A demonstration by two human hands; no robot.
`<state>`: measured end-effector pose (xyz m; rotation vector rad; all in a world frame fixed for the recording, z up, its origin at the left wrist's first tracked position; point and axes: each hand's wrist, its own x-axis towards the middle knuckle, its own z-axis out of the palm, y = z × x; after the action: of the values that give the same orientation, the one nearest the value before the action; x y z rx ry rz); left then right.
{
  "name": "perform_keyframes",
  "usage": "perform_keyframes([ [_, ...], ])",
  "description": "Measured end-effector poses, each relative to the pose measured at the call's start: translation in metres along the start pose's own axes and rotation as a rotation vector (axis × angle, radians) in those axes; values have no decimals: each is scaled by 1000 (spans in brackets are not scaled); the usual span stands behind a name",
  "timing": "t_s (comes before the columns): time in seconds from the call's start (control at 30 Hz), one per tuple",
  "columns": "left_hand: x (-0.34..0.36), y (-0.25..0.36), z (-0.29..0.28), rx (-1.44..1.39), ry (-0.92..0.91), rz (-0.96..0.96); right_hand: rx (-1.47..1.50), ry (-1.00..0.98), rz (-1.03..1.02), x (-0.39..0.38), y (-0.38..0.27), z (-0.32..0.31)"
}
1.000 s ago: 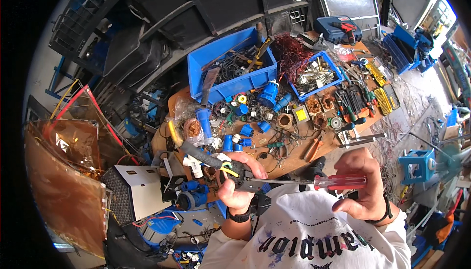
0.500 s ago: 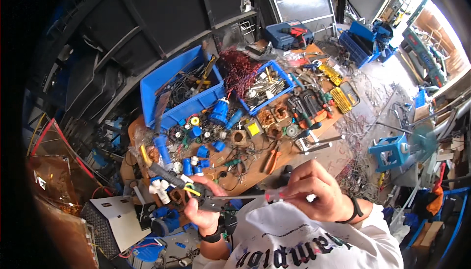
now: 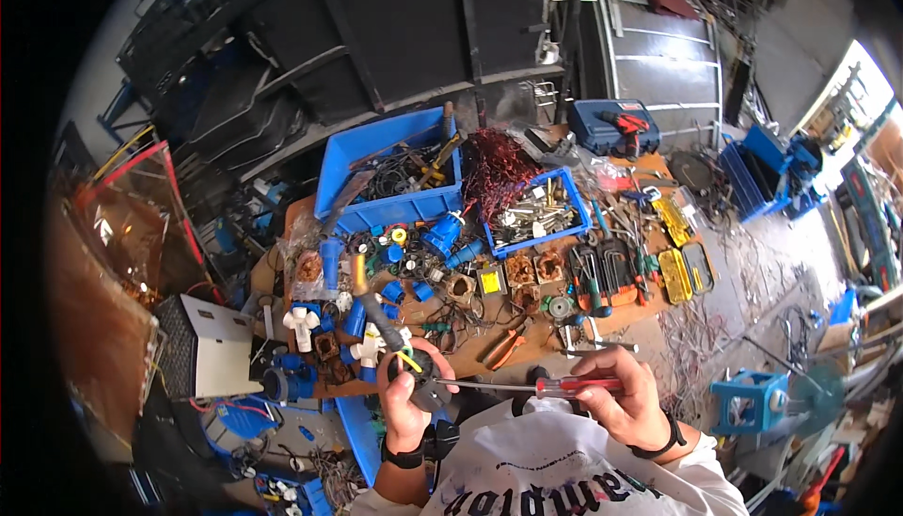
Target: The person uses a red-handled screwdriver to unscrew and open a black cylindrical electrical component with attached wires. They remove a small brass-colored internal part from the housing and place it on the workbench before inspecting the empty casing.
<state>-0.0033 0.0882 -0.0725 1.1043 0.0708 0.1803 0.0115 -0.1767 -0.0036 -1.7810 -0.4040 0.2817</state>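
My left hand [image 3: 404,419] is closed around a black plug-like fitting [image 3: 431,392], thumb on its near side. A thick black cable [image 3: 376,317] with a yellowish end rises from it, and a short yellow-green wire [image 3: 410,362] shows at their junction. My right hand [image 3: 621,405] grips the rear of a screwdriver [image 3: 562,385] with a red and clear handle. The screwdriver lies nearly level, its metal shaft pointing left with the tip at the fitting. Whether the tip sits in a screw is too small to tell.
On the wooden table [image 3: 461,356] beyond my hands lie orange-handled pliers [image 3: 504,347], blue pipe fittings and many tools. Two blue crates [image 3: 390,213] hold cables and metal parts. A laptop [image 3: 218,342] stands at left, a blue stool [image 3: 750,401] at right.
My view has turned, so the table appears farther right and lower. My right hand has shifted back along the screwdriver, uncovering its red handle. The left hand keeps hold of the fitting.
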Motion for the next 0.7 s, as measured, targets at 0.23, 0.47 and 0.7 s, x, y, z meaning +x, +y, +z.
perform_keyframes([
  [0.23, -39, -20, 46, 79, 113, 13, 113, -70, -47, -9, 33, -47],
  [0.47, -58, -21, 61, 51, 201, 68, 39, -178, -223, -8, 32, -59],
  [0.7, -63, -15, 73, 66, 200, 103, 99, -175, -379, -12, 37, -65],
])
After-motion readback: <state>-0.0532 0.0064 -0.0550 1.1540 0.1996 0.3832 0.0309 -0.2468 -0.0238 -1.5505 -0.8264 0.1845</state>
